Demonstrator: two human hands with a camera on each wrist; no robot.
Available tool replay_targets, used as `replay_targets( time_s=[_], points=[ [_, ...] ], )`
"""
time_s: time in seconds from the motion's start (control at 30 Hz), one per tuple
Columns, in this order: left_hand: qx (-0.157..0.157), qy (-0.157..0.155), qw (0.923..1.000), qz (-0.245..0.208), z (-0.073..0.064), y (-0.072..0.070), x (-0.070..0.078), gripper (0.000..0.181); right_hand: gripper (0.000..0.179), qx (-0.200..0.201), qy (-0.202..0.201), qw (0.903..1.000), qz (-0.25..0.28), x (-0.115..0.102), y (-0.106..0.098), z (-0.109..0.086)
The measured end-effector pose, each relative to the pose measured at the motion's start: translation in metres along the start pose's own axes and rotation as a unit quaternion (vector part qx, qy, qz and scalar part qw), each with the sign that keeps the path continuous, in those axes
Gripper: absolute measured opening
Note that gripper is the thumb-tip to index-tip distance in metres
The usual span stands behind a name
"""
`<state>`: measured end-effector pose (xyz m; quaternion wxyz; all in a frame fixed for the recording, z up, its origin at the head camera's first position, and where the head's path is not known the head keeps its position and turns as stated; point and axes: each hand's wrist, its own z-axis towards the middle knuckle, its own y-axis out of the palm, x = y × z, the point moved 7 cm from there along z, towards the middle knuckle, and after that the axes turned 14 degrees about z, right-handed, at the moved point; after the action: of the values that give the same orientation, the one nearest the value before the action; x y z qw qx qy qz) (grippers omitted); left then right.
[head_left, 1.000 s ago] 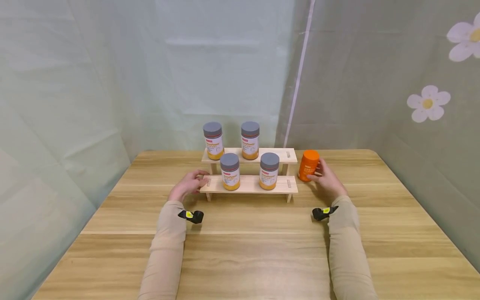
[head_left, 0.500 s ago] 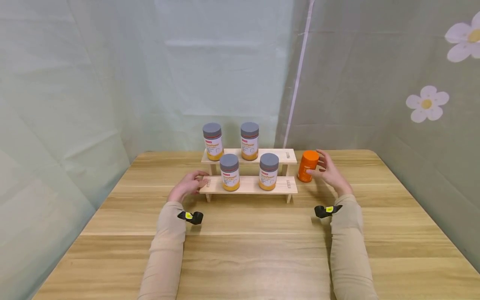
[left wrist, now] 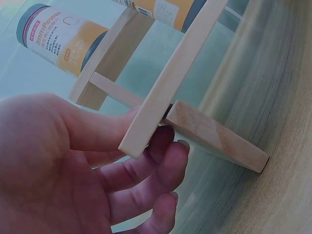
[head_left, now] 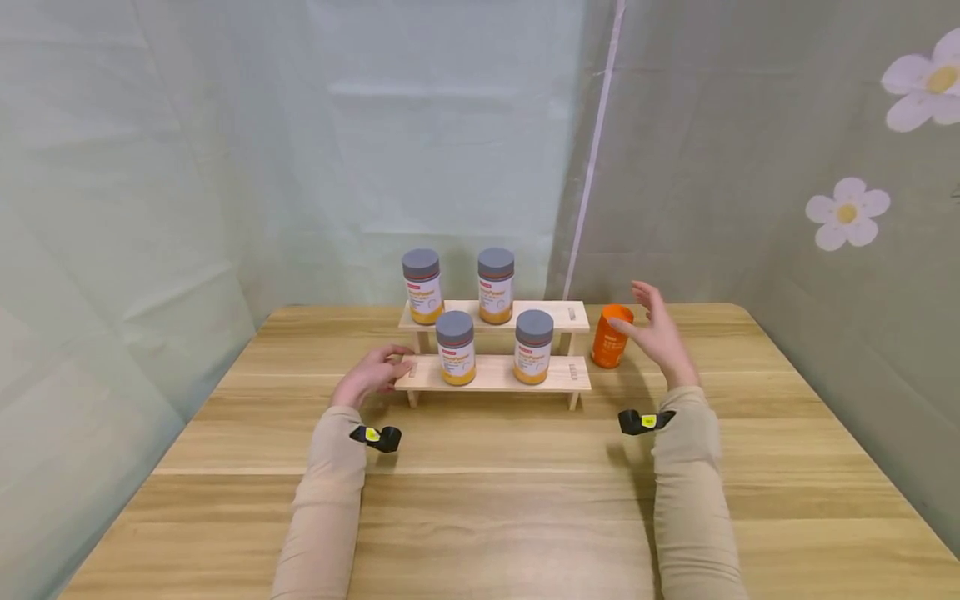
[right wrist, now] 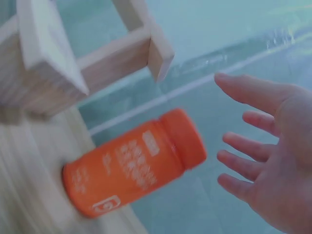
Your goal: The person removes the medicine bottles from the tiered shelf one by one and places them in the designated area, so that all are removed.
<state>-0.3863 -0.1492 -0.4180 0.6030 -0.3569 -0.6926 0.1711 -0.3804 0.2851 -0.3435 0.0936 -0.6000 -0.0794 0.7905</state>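
Observation:
An orange bottle (head_left: 609,342) stands upright on the table just right of a two-step wooden rack (head_left: 491,375). My right hand (head_left: 662,337) is spread beside and above the bottle's cap; in the right wrist view a gap shows between the fingers and the orange bottle (right wrist: 136,163). At the rack's left end, my left hand (head_left: 372,372) grips the lower board, thumb on top and fingers curled beneath it, as the left wrist view shows with the board's end (left wrist: 139,136). Grey-capped bottles stand on both steps, such as one at the front right (head_left: 532,354).
Two grey-capped bottles stand on the upper step, one of them at the back left (head_left: 423,292). The wood-grain table (head_left: 495,517) reaches back to a pale curtain (head_left: 442,150). Flower prints mark the curtain on the right.
My right hand has let go of the orange bottle and risen away from it, fingers spreading. The left hand keeps its hold on the rack. The view has shifted slightly.

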Motion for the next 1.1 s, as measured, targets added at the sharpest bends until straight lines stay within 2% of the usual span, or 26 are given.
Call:
replay_targets(
  time_s=[0.13,0.37,0.67,0.87,1.0,1.03,1.1],
  points=[
    [-0.002,-0.001,1.0,-0.003,-0.001,0.0,-0.002,0.045,0.076,0.022,-0.006,0.9997,0.005,-0.009,0.002,-0.001],
    [-0.002,-0.003,1.0,0.002,-0.003,0.0,-0.006,0.045,0.073,0.026,-0.003,0.9992,0.03,-0.012,0.006,-0.003],
    [0.0,-0.005,0.9999,0.01,-0.004,-0.001,-0.005,0.045,0.068,0.055,-0.027,0.9961,0.063,-0.02,0.01,-0.003],
    [-0.003,-0.008,0.9999,0.006,-0.003,0.0,-0.003,0.045,0.062,0.056,-0.042,0.9943,0.081,-0.026,0.018,-0.001],
    [-0.008,0.004,1.0,-0.005,-0.002,-0.001,-0.003,0.046,0.059,0.06,-0.051,0.9923,0.096,-0.029,0.022,0.0],
    [-0.012,0.016,0.9997,-0.011,0.001,-0.002,-0.006,0.046,0.059,0.062,-0.054,0.9918,0.098,-0.03,0.023,0.001],
    [-0.017,0.023,0.9995,-0.015,0.003,-0.002,-0.006,0.048,0.058,0.064,-0.059,0.9911,0.101,-0.033,0.024,0.001]
  ],
)
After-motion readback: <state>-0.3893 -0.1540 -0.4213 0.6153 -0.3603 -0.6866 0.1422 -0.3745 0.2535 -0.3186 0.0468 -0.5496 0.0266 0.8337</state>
